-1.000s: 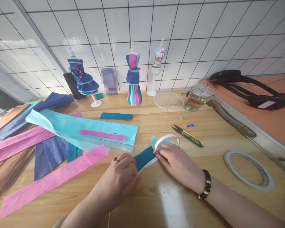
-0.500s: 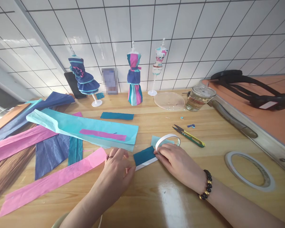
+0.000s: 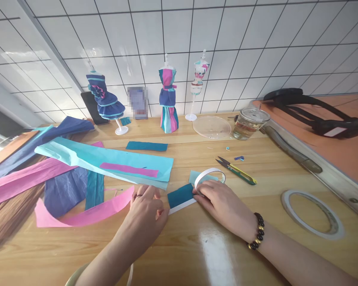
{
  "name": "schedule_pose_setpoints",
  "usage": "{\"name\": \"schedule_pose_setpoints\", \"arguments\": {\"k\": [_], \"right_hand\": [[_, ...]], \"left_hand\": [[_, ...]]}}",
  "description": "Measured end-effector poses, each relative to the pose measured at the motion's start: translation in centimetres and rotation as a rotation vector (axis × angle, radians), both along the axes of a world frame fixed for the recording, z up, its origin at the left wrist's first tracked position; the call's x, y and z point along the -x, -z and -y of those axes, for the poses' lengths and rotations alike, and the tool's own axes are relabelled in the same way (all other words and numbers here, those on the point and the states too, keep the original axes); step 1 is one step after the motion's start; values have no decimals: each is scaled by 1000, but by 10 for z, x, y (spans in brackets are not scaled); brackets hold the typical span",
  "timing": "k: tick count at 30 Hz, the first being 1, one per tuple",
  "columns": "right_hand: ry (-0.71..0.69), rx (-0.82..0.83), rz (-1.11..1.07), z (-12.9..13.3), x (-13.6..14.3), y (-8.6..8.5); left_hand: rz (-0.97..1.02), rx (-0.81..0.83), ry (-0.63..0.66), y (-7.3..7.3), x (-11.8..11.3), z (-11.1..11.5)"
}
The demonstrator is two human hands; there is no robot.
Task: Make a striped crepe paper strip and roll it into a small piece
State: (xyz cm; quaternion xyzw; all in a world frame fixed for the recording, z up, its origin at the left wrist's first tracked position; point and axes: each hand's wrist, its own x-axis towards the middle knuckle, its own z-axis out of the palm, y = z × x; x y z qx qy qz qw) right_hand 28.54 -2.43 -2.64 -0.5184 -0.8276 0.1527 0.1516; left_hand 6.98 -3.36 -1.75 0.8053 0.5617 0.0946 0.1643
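Observation:
A dark teal paper piece (image 3: 180, 194) lies on the wooden table with a white tape strip (image 3: 183, 205) along its near edge. My right hand (image 3: 222, 200), wearing a beaded bracelet, is closed round the lower side of a white tape roll (image 3: 210, 171) at the strip's right end. My left hand (image 3: 149, 208) is at the left end of the teal piece, its fingers bent and pinching a pink paper strip (image 3: 107, 208) that curves away to the left. Beneath the tape roll lies a light teal piece (image 3: 194, 176).
Scissors (image 3: 236, 171) and a larger tape ring (image 3: 312, 214) lie right. Behind stand three dressed mannequins (image 3: 167, 97), a lidded glass (image 3: 249, 123) and a clear disc (image 3: 211, 127). Aqua paper (image 3: 86, 155) and other coloured strips spread left. A black headset (image 3: 322, 113) rests at the right.
The pink strip's far end has swung in and curled toward the middle. Both hands have stayed nearly in place, with the view shifting slightly.

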Motion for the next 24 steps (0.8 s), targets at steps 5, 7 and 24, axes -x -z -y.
{"name": "schedule_pose_setpoints", "arguments": {"k": [5, 7, 24], "right_hand": [[-6, -2, -18, -1, -1, 1], [-6, 2, -26, -1, -2, 2], [31, 62, -155, 0, -2, -8]], "left_hand": [[95, 79, -44, -2, 5, -3], [125, 94, -63, -1, 6, -5], [114, 209, -206, -7, 10, -10]]}}
